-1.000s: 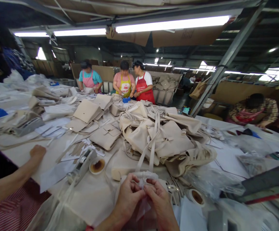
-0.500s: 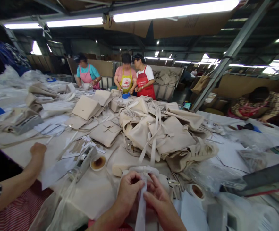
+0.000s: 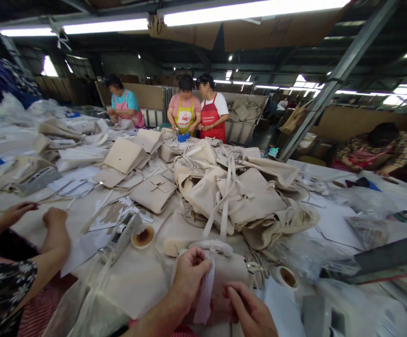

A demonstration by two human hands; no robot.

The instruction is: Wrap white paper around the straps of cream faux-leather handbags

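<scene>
My left hand [image 3: 190, 276] is closed, thumb against fingers, on the upper part of a white wrapping strip [image 3: 205, 292], thin and soft-looking, which hangs down in front of me. Behind the strip lies a beige handbag [image 3: 233, 267]; white wrapping [image 3: 214, 246] covers its top handle. Lower and to the right, my right hand [image 3: 250, 309] is apart from the strip, close to the near side of the bag. Its fingers are curled in with the thumb near them; whether anything thin is between them I cannot make out.
A heap of beige bags [image 3: 238, 196] rises ahead. Tape rolls [image 3: 143, 237] [image 3: 287, 277] lie on both sides, with a tape dispenser [image 3: 121, 234] at left. A neighbour's arms [image 3: 54, 234] reach in from the left. Plastic bags [image 3: 312, 257] lie right. Several co-workers are farther off.
My right hand has left the strip and moved down and right. My left hand still holds the strip, whose lower end now hangs loose. The neighbour's second hand has come into view at left.
</scene>
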